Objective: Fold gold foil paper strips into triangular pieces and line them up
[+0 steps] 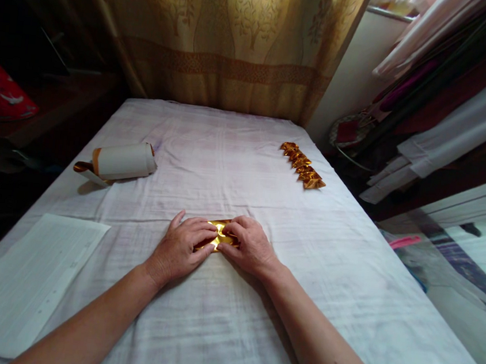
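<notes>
A small piece of shiny gold foil paper (pixel 219 233) lies on the white cloth (pixel 245 165) near the front middle of the table. My left hand (pixel 182 246) rests on its left side with the fingers pressed together on the foil. My right hand (pixel 248 244) covers its right side, fingertips pinching the foil's upper edge. Most of the foil is hidden under both hands.
A row of several folded gold foil pieces (pixel 302 165) lies at the back right. A roll of paper with gold foil (pixel 119 161) lies at the left. A white sheet (pixel 19 283) sits at the front left. A curtain (pixel 231 42) hangs behind; stacked rolls (pixel 442 104) lean at right.
</notes>
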The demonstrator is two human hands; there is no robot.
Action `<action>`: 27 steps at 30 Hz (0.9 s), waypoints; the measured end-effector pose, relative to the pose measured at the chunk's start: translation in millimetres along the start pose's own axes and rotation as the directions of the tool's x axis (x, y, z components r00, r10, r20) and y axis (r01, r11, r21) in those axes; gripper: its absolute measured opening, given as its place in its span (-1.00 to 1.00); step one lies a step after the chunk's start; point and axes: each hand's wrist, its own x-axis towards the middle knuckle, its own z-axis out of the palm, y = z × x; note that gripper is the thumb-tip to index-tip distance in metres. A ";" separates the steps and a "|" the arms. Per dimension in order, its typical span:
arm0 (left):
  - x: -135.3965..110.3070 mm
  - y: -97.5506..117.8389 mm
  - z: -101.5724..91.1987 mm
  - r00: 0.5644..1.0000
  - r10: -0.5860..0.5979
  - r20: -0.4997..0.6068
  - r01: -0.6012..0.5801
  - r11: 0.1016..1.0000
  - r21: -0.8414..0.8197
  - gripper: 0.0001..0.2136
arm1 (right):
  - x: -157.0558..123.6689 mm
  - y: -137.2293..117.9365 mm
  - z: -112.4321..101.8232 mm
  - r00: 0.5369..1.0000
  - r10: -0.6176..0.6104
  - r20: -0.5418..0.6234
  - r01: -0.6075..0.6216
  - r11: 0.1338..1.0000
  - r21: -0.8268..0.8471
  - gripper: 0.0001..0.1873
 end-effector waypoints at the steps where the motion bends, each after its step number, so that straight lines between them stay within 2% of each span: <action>1: -0.2 0.1 -0.2 1.000 0.003 -0.002 -0.003 1.000 0.001 -0.80 | -0.8 -1.7 0.1 1.000 0.010 -0.002 -0.010 1.000 -0.011 -0.73; 6: -1.0 -1.8 0.1 1.000 0.022 0.005 -0.022 1.000 0.020 -0.78 | -5.0 -4.8 0.0 0.999 0.034 0.002 -0.034 0.999 -0.036 -0.73; 10: -1.0 -1.4 0.8 1.000 0.021 0.004 -0.021 0.999 0.040 -0.77 | -13.7 4.7 -1.9 1.000 0.011 -0.016 -0.011 1.000 -0.011 -0.78; 15: -1.4 0.8 -0.4 1.000 0.015 0.006 -0.015 0.998 0.056 -0.79 | -30.4 21.7 -2.7 0.994 -0.030 -0.104 0.030 1.000 0.002 -0.77; 19: -1.3 2.4 -1.7 1.000 0.022 0.004 -0.022 0.997 0.068 -0.79 | -36.6 24.9 0.4 0.989 -0.021 -0.144 0.017 0.999 -0.030 -0.73; 25: 5.6 25.6 7.0 0.995 -0.054 -0.088 0.070 0.979 0.189 -0.93 | -35.8 19.2 0.8 0.993 0.027 -0.114 -0.034 0.998 -0.060 -0.70; 27: 7.9 34.3 12.4 0.991 -0.074 -0.113 0.103 0.956 0.274 -0.85 | -35.9 18.6 0.3 0.994 0.037 -0.104 -0.044 0.997 -0.062 -0.68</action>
